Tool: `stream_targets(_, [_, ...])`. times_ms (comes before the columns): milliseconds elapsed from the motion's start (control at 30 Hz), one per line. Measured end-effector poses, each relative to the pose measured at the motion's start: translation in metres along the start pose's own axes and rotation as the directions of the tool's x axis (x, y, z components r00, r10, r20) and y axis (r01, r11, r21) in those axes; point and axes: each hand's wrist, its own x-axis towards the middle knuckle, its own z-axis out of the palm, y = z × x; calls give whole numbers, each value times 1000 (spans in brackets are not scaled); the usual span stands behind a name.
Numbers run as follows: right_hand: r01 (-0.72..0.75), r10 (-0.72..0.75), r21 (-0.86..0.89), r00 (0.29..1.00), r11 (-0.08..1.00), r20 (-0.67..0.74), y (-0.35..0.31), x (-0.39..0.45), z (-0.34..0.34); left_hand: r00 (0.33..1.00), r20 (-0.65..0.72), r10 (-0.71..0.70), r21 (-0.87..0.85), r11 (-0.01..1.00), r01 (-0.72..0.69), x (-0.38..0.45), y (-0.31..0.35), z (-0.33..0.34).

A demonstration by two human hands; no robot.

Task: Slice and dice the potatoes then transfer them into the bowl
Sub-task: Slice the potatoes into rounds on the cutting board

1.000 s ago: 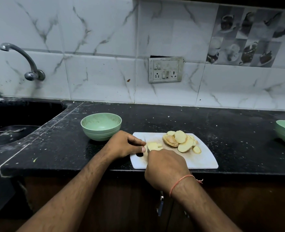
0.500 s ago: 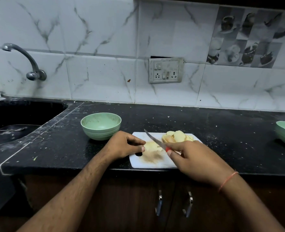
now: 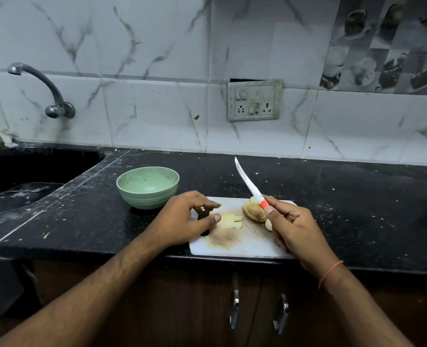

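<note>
white cutting board (image 3: 245, 246) — left hand (image 3: 182, 219) loose-fingered by cut potato (image 3: 230, 219), right hand (image 3: 292, 229) gripping raised knife (image 3: 248, 182)

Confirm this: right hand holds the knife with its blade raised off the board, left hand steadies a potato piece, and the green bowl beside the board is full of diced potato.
Wrong on the bowl. The head view shows the green bowl empty. The rest stands: right hand holds the knife raised, left hand touches the potato piece.

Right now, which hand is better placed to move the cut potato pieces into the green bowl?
The left hand: its fingertips already touch the cut pale potato pieces, and the light green bowl stands just beyond it. The right hand grips the orange-handled knife.
</note>
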Motion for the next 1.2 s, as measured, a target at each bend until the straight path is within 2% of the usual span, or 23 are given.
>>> stream_targets(33, [-1,1,-1,1000,1000,2,1,1,0,1000,15,11,13,1000,-11,3,1,0])
stream_targets(100, [-3,2,9,1000,1000,5,1,2,-1,988,152,-4,77,997,-7,13,8,-3])
stream_targets(167, [-4,3,28,1000,1000,6,1,2,-3,934,355,-42,236,971,-46,28,21,-7])
stream_targets(233, [-5,5,48,1000,999,4,0,3,-4,861,498,-105,341,936,-83,44,37,-9])
stream_targets(400, [-11,11,82,1000,997,-1,2,3,-5,744,633,-212,302,953,15,70,59,-3])
stream_targets(533, [-14,15,107,1000,994,-12,2,3,-6,756,613,-229,276,959,66,76,54,0])
stream_targets(700, [-13,16,126,1000,992,-21,1,3,-7,851,482,-208,176,975,139,75,45,9])
stream_targets(800, [-14,18,126,999,992,-28,3,4,-8,886,422,-190,194,974,117,82,45,8])
stream_targets(1033, [-11,14,146,1000,989,-22,6,6,-9,854,486,-187,175,978,115,90,49,-1])
stream_targets(1200, [-14,17,158,1000,987,-21,8,7,-10,874,469,-129,143,987,69,87,46,-4])
